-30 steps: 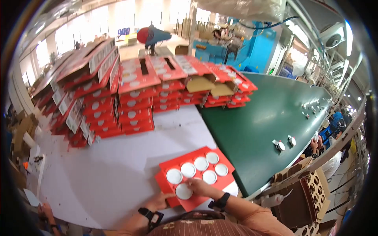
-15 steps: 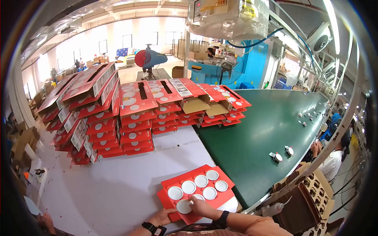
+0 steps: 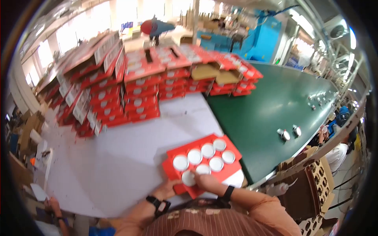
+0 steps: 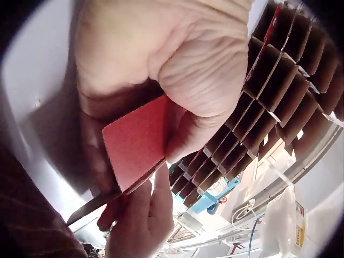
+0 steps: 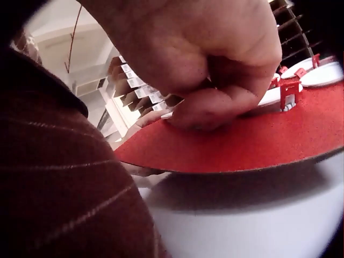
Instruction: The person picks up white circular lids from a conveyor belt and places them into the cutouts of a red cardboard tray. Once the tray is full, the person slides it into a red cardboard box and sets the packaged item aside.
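A red card point(image 3: 168, 170) bearing several white round discs point(image 3: 194, 156) in two rows lies tilted over the near part of the white table. My left hand point(image 3: 163, 192) grips its near left corner; in the left wrist view a red flap point(image 4: 137, 140) sticks out between thumb and fingers. Over the card's near edge, my right hand point(image 3: 208, 184) has curled fingers with the tips at the rim of the nearest disc point(image 3: 188, 178). From the right wrist, the thumb and fingers overlap the card, hiding much of that disc, while small red tabs point(image 5: 290, 88) stand beside other discs.
Stacks of red printed cartons point(image 3: 143, 92) line the far side of the white table point(image 3: 118, 157). To the right runs a green belt point(image 3: 252, 114) carrying small white round pieces point(image 3: 285, 135). Brown boxes point(image 3: 303, 188) and a squeeze bottle point(image 3: 278, 189) stand at right. Another person's hand point(image 3: 53, 204) shows at far left.
The head view has tilted down again after rising. My right hand has shifted slightly, uncovering the disc beside the nearest one. My left hand keeps its grip on the card.
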`<state>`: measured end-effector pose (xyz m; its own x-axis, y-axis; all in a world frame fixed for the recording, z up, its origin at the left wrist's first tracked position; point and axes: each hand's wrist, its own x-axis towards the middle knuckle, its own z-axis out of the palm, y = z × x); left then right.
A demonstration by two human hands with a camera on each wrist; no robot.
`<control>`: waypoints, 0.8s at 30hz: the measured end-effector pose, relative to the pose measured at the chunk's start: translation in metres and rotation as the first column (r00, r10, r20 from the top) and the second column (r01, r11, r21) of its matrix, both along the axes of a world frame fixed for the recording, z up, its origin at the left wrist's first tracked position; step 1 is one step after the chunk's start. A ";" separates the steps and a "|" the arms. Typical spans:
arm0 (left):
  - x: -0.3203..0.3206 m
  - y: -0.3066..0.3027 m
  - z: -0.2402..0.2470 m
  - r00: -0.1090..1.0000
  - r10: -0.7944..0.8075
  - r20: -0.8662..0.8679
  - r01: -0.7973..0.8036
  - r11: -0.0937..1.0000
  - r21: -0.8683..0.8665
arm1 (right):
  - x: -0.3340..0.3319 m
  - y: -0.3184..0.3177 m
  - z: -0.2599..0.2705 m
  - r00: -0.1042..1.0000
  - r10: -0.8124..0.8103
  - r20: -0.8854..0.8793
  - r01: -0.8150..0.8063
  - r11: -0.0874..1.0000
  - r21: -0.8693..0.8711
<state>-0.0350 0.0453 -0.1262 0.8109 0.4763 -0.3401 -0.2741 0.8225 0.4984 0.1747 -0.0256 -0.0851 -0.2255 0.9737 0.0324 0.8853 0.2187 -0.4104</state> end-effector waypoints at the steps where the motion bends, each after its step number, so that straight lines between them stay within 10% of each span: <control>1: -0.001 0.000 -0.003 1.000 0.008 -0.006 -0.008 1.000 0.021 | 0.002 -0.005 -0.004 0.992 0.013 0.128 -0.021 0.998 0.058; 20: 0.004 -0.014 0.027 0.995 -0.031 -0.094 0.033 0.999 0.026 | 0.008 -0.037 0.062 0.985 0.113 0.132 -0.100 0.990 -0.100; 24: -0.022 -0.007 0.041 0.948 -0.199 -0.248 0.199 0.980 -0.026 | 0.036 -0.042 0.058 0.980 -0.176 -0.089 0.172 0.984 -0.043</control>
<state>-0.0565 0.0382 -0.0849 0.7793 0.3135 -0.5426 0.0275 0.8479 0.5295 0.2105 -0.0679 -0.0270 -0.0503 0.9987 0.0109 0.8666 0.0490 -0.4966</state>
